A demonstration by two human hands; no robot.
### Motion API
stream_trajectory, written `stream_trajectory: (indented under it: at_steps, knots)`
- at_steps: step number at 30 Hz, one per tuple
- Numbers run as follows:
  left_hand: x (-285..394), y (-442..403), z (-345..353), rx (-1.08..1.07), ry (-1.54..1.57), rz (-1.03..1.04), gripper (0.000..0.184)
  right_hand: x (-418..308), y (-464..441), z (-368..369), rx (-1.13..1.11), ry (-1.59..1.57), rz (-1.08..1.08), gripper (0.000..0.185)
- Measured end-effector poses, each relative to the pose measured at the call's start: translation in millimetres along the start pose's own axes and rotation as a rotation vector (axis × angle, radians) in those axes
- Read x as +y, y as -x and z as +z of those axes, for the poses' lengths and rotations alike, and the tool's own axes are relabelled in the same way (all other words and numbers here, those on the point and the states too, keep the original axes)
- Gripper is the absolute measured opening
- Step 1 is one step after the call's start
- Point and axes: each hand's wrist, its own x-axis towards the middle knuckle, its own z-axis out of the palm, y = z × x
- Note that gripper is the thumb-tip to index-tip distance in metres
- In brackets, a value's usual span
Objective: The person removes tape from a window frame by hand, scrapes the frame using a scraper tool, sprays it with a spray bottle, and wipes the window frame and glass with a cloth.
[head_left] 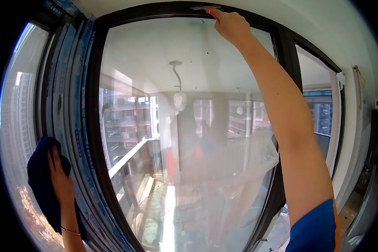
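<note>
High on the dark window frame (155,11), my right hand (233,28) is closed round the red handle of a scraper (206,7). Its flat grey blade lies against the top bar of the frame. Below it is the large glass pane (147,54), with a few small dark specks and reflections on it. Down at the left, my left hand (61,180) grips a bunched dark blue cloth (42,180) beside the film-covered frame strips. Part of the cloth hangs behind the wrist.
Blue-printed protective film (77,138) covers the upright profiles at left. A narrower window opening (319,71) stands right of the pane. Thin plastic sheeting (264,151) shows near the pane's right edge. Another glass pane (21,96) is at far left.
</note>
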Motion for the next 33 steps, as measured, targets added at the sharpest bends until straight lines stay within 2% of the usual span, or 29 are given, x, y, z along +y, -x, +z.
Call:
stream_trajectory:
  at_steps: [2,5,8,13,20,22,26,29,33]
  knots:
    - [0.9,-0.7,0.1,-0.012,0.003,0.0,0.071,-1.9,-3.1,-1.3,-0.052,0.008,0.057,0.038]
    - [-1.4,0.8,2.2,-0.003,-0.014,-0.006,0.071,0.3,-4.9,-8.8,-0.06,-0.041,0.018,0.039]
    - [-0.7,0.0,2.1,-0.006,-0.025,-0.003,0.073,-12.8,-2.9,-3.9,0.005,-0.055,0.028,0.04]
    - [0.7,0.5,-4.0,-0.064,0.021,-0.041,0.075,-21.7,-8.1,-3.7,-0.057,-0.059,0.022,0.04]
    - [1.0,0.8,-3.7,-0.031,0.049,-0.032,0.079,-43.0,-14.3,-17.4,-0.128,-0.033,0.065,0.04]
    - [2.4,0.5,-4.3,-0.038,0.065,-0.035,0.082,-41.8,-12.5,-11.7,-0.08,-0.04,0.038,0.04]
    - [1.4,0.1,-1.3,-0.029,0.074,-0.025,0.077,-38.3,-17.1,-8.2,-0.079,0.024,0.039,0.04]
    - [-0.9,1.2,-0.7,-0.031,0.049,-0.03,0.076,-32.2,-13.0,-11.7,-0.067,-0.052,-0.02,0.041]
    - [1.9,0.8,-2.9,-0.046,0.041,-0.04,0.076,-51.4,-12.4,-5.0,-0.062,-0.049,0.088,0.043]
